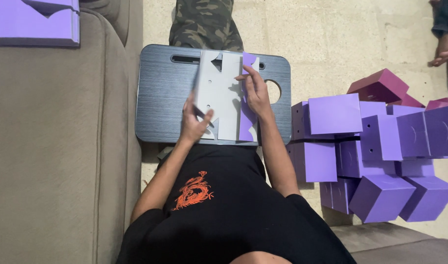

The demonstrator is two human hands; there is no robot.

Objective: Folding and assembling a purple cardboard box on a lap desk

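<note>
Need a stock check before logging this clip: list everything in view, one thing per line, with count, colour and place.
Flat box blank: one, grey inside with purple flaps, lying on the lap desk under both hands.
Lap desk: one, dark grey, with a handle slot and a round hole, on the person's lap.
Purple boxes: a pile, exact count unclear, on the floor at right.
Maroon boxes: at least two, at the back of the pile.
Flat purple blanks: a stack, top left on the sofa.
Sofa: beige, left side.
Another person's hand: top right.
Left hand: on the blank's near edge.
Right hand: on the purple flap.
</note>
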